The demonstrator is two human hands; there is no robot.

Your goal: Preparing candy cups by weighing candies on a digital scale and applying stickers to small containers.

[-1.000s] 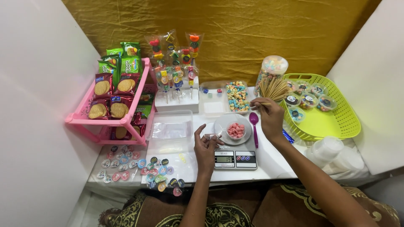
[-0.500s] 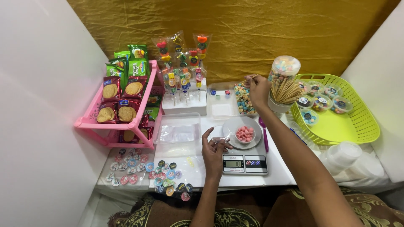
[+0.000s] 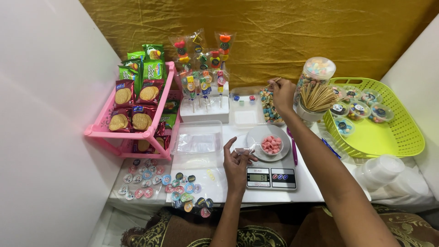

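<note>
Here, line by line, is the table as it stands.

Left hand: the left hand hovers just left of the scale, fingers curled, thumb and fingertips pinched on a small clear plastic lid held at the edge of the weighing dish.

Right hand: the right hand reaches far across the table, fingers closed around a thin wooden skewer whose tip points left, above the open clear tray of small multicoloured candies.

Scale: a small silver digital kitchen scale sits at the near edge of the white table, its display lit.

Dish: a shallow clear round cup of pink candies rests on the scale's round white platform.

Skewer stock: a white cup packed with bare wooden sticks stands just right of the right hand, touching a tall clear jar of pastel sweets.

Basket: a lime-green plastic basket on the right holds small lidded candy cups.

Rack: a pink plastic shelf rack on the left carries biscuit packets.

Display: wrapped candy skewers stand upright in a white foam block.

Stickers: round coloured stickers lie scattered near the front left.
</note>
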